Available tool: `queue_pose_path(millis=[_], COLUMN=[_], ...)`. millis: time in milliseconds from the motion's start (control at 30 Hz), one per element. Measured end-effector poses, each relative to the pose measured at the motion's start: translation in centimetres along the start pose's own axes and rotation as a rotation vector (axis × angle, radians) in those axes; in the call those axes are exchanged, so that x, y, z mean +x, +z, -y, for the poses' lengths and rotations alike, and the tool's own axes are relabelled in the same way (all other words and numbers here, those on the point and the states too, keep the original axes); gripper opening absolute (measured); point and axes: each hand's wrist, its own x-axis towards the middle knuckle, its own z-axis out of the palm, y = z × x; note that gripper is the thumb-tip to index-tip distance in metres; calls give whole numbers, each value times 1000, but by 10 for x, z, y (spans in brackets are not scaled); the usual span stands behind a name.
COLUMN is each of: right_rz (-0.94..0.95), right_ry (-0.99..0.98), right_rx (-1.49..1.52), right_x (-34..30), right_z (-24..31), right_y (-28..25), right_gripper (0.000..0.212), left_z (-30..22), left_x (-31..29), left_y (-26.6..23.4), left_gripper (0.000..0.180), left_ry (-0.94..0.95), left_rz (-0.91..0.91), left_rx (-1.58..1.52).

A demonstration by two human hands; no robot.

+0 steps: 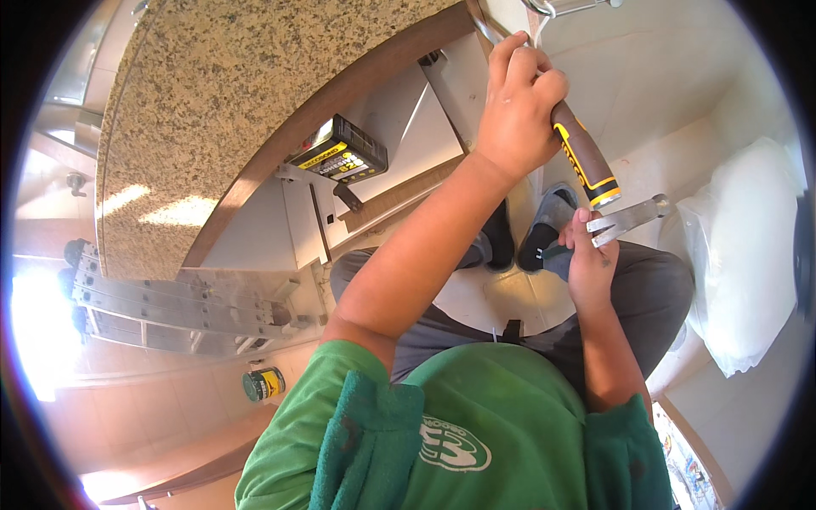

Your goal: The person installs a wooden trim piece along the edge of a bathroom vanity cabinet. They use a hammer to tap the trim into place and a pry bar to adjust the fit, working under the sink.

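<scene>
Work on the chisel [585, 153] looks mid-job: tool is in place and hammer [633, 218] is at hand, but no finished result shows nr the surface [255, 76], so can't tell how much is done vs. left. L hand [520, 119], just R of the surface, is closed round the chisel's grip; the shank seems to run up beside the surface's end, contact unclear. R hand [592, 268], farther R of the surface and nearer the body, grips the hammer close under its head, claw just beside the chisel's butt. Materials: surface is speckled stone-look w/ curved brown edging; chisel grip brown w/ yellow & black bands, shiny metal cap; hammer head bare metal, forked claw. Boxy dark can [353, 151] sits under the surface's edge; crumpled translucent plastic bag [738, 255] lies well R of the surface.
</scene>
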Motion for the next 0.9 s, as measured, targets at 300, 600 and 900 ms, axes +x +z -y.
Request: queue_pose_path(millis=[300, 600, 900], right_rz=[33, 3, 19], right_ry=[-58, -25, -13], right_rx=[117, 88, -35], right_x=[-1, 0, 0], right_z=[-7, 5, 9], right_y=[-6, 2, 6], right_gripper=[14, 23, 37], left_z=[2, -4, -1], left_x=[-21, 7, 10], left_y=[-8, -15, -11], left_gripper=[39, 35, 30], left_ry=[29, 29, -6], left_rz=[25, 95, 24], left_rx=[41, 51, 3])
